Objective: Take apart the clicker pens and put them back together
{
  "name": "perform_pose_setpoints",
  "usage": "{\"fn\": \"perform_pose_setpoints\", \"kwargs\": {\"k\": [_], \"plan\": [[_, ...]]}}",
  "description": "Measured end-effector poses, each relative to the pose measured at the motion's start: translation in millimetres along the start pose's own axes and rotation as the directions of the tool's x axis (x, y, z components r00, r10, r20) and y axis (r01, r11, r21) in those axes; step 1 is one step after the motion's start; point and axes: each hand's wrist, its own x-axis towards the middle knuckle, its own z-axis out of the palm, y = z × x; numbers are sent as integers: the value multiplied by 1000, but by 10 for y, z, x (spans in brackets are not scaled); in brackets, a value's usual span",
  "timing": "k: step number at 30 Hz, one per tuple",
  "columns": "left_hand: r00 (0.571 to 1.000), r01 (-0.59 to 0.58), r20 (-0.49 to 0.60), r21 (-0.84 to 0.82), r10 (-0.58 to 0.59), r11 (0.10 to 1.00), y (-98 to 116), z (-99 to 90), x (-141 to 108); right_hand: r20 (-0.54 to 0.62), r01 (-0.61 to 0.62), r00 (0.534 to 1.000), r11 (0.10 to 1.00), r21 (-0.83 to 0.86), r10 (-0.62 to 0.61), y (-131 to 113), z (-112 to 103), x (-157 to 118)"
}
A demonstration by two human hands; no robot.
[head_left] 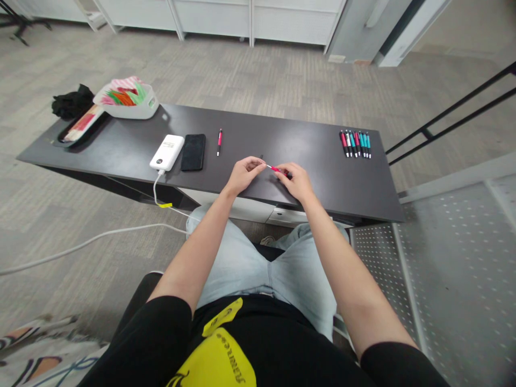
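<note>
Both my hands are over the front middle of the dark table (282, 134). My right hand (297, 181) is closed around a pink-red pen (275, 169), its dark end partly hidden by the fingers. A thin, pale part sticks out of the pen toward the left. My left hand (243, 174) pinches at the far end of that thin part; whether it is a refill I cannot tell. Just beyond the left fingertips shows a small dark piece (262, 156). Another pink-red and black pen (220, 143) lies alone to the left of my hands.
At the right lies a row of several pens (355, 144). Left stand a black phone (193, 152) and a white power bank (167, 152) with a cable (155, 188). Farther left are a white basket (133, 111), a black tray (68, 141) and black cloth (71, 102).
</note>
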Motion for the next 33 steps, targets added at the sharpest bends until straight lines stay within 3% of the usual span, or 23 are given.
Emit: {"fn": "perform_pose_setpoints", "kwargs": {"k": [3,7,12,25,33], "plan": [[999,-36,-16,118,39,992,-23,-23,-7,1,-4,1000,1000,19,4,5,-2,-6],[973,-40,-189,433,134,900,-65,3,-14,-65,-9,998,995,94,15,15,-10,-13],[982,5,-144,673,124,740,-97,110,28,-133,-68,988,991,112,83,23,-11,-3],[977,153,-212,740,12,655,63,155,166,-153,-60,985,989,138,81,45,7,8],[952,190,-305,661,28,726,-40,144,223,-148,-66,985,985,158,90,29,4,8]]}}
